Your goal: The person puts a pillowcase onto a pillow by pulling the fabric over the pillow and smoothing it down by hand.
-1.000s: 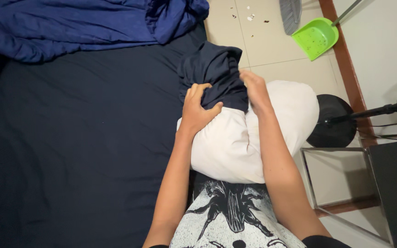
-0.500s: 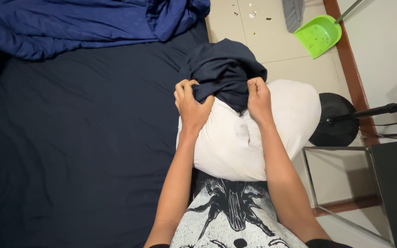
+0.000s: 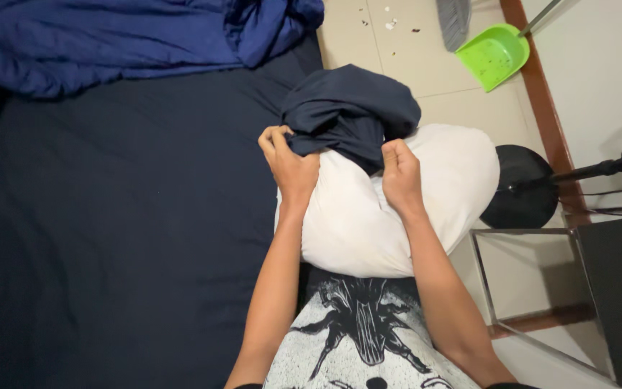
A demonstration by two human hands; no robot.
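From the head camera, looking down, a white pillow is pressed against the person's chest, at the right edge of a bed covered in a dark navy sheet. A dark navy pillowcase is bunched over the far end of the pillow, covering only that end; the rest of the pillow is bare white.

The left hand is closed in a fist on the near left edge of the pillowcase, at the pillow's left shoulder. The right hand is likewise clenched on the near right edge of the pillowcase, knuckles up, resting on the pillow. Both forearms run from the hands back along the pillow toward the person's shirt, which is white with a black insect print and lies just below the pillow.

Beyond the pillow and to the left, a rumpled blue blanket lies on the bed. Beyond the pillow on the tiled floor is a green dustpan, with a grey broom head beside it and a few crumbs nearby. To the right of the pillow stands a round black stand base, and nearer the person a metal-framed stool.
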